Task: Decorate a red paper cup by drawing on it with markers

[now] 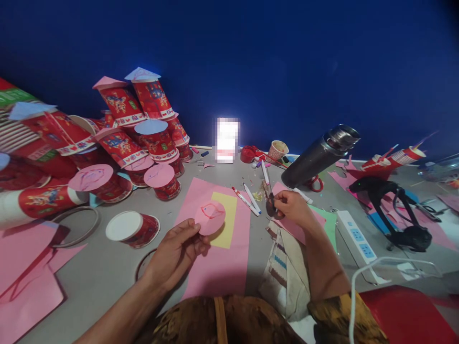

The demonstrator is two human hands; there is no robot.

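Observation:
My left hand [181, 243] pinches the edge of a round pink paper piece [210, 223] between thumb and fingers. A red eye- or fish-like outline with a small blue mark is drawn on the paper. Below it lie a yellow paper [229, 220] and a large pink sheet [215, 272]. Over to the right, my right hand [289, 204] has its fingers closed on the dark handles of a pair of scissors [270, 205], whose blades point away from me. Two markers [247, 200] lie just left of the scissors. A patterned cloth [283, 267] is under my right wrist.
Red paper cups [122, 148], some topped with pink or blue paper, are stacked at the left. A single cup [133, 229] stands nearer. A black thermos [319, 157], power strip [360, 243] and black headgear [392, 210] occupy the right. A bright screen [226, 141] stands at the back.

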